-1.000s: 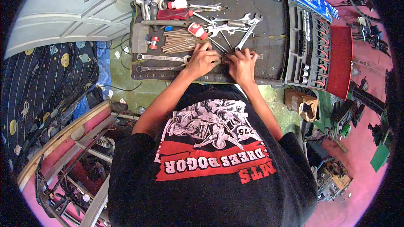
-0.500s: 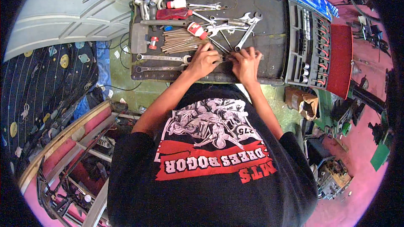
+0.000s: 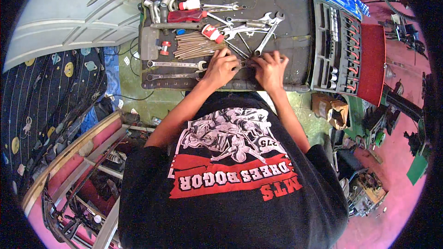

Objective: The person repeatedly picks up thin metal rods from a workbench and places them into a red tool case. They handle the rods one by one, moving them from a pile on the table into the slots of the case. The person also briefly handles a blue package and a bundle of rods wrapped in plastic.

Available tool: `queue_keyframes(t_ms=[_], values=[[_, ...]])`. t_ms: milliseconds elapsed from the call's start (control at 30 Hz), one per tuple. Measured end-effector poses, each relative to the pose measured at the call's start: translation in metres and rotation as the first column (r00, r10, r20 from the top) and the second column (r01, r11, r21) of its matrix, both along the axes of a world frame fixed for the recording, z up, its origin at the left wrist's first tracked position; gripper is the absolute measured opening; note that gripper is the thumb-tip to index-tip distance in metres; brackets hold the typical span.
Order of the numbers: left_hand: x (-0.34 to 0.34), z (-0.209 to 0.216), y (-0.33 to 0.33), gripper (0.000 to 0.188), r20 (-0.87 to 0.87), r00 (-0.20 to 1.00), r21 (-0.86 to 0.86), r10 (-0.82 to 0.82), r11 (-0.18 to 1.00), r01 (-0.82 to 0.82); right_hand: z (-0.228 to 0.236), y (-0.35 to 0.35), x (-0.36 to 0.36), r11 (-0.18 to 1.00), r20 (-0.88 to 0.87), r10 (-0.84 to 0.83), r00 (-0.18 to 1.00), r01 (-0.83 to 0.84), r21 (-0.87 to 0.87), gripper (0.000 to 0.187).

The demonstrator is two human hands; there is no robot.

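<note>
Where wrenches (image 3: 258, 41) fan out, left hand (image 3: 221, 68) and right hand (image 3: 270, 68) meet, fingers' grip unclear

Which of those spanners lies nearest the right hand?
The long spanner slanting down toward the right hand; its lower end almost meets the fingers, unlike the two lying flat at left.

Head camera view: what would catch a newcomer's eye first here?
Both hands, the left hand and the right hand, meet over a cluster of wrenches on a dark tool mat at top centre. To the right stands an open socket case with a red lid.
</note>
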State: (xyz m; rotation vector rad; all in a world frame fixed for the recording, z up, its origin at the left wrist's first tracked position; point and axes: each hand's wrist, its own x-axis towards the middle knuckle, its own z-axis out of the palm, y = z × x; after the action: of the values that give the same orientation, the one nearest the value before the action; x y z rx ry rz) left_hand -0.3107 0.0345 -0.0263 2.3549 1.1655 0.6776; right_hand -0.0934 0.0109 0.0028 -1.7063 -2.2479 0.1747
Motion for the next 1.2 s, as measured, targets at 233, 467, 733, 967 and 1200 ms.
queue_keyframes(t_ms=[233,467,733,967,1200], values=[[0.007,-0.011,-0.011,0.01,0.105,0.991,-0.075,0.085,0.994,-0.078,-0.003,-0.007,0.041,0.989,0.042,-0.145,0.989,0.145,0.004,0.03],[0.005,-0.01,-0.009,0.01,0.124,0.989,-0.076,0.081,0.994,-0.072,-0.003,-0.009,-0.005,0.999,-0.04,0.032,0.999,-0.033,-0.043,0.028],[0.003,-0.01,-0.006,0.014,0.126,0.991,0.0,0.035,0.999,-0.036,-0.003,-0.004,0.025,0.993,-0.015,-0.115,0.993,0.114,-0.037,0.024],[0.001,-0.013,-0.004,0.013,0.13,0.991,-0.036,0.025,0.999,-0.02,-0.006,-0.006,-0.002,0.999,-0.021,0.041,0.999,-0.041,0.007,0.026],[0.002,-0.009,-0.004,0.012,0.114,0.993,-0.026,0.015,1.0,-0.012,0.0,-0.009,0.001,1.0,-0.054,0.021,0.998,-0.02,0.004,0.026]])
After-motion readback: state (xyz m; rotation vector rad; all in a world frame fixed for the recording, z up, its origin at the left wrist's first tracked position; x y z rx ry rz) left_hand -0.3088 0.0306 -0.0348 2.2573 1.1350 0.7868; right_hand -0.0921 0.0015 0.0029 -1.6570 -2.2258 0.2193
